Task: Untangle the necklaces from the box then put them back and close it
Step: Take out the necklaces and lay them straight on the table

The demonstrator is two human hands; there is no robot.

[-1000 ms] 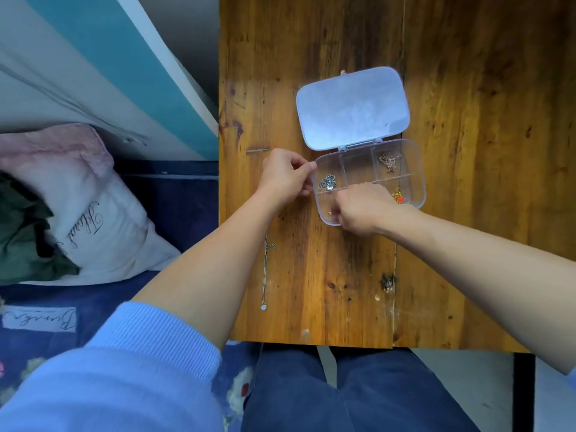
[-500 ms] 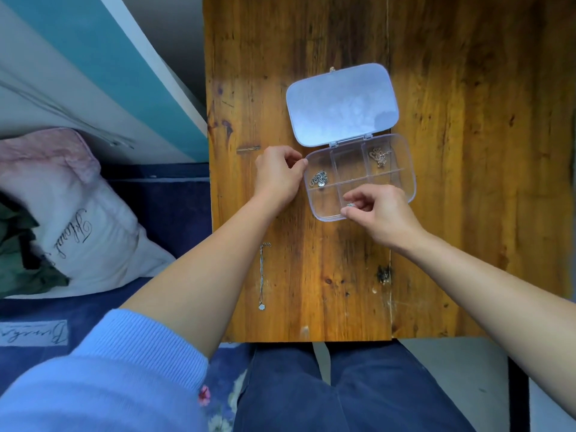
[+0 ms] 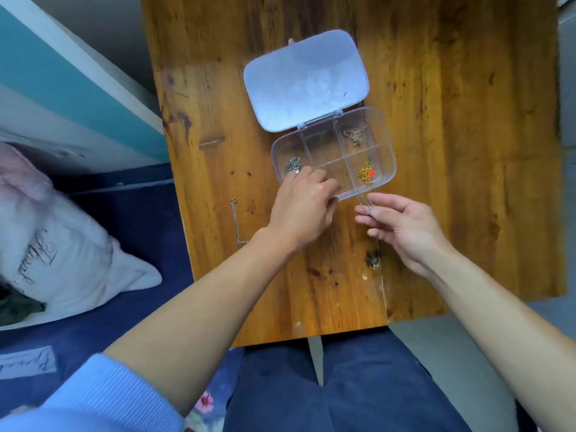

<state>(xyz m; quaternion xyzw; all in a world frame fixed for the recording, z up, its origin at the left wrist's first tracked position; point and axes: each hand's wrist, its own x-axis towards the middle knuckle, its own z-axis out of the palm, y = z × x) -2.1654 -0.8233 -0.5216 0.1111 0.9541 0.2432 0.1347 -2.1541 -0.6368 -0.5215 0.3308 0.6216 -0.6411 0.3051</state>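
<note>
A clear plastic box (image 3: 389, 157) with several compartments lies open on the wooden table (image 3: 452, 182), its lid (image 3: 305, 81) flat behind it. Inside are a silver necklace (image 3: 292, 165) at the left, a bronze-coloured one (image 3: 355, 134) at the back right and a gold one with a red pendant (image 3: 367, 174) at the front right. My right hand (image 3: 402, 226) pinches a thin silver necklace (image 3: 366, 207) just in front of the box. My left hand (image 3: 304, 204) rests over the box's front left edge, its fingertips near the same chain. A straightened silver necklace (image 3: 236, 222) lies on the table at the left.
The table's left edge borders a blue bed with a white pillow (image 3: 62, 244). My legs in dark blue trousers (image 3: 343, 385) are under the table's near edge. A dark knot (image 3: 372, 260) marks the wood near my right wrist.
My right hand has drawn the thin silver necklace out of the box toward me. My left hand has shifted from the box's left end to its front edge.
</note>
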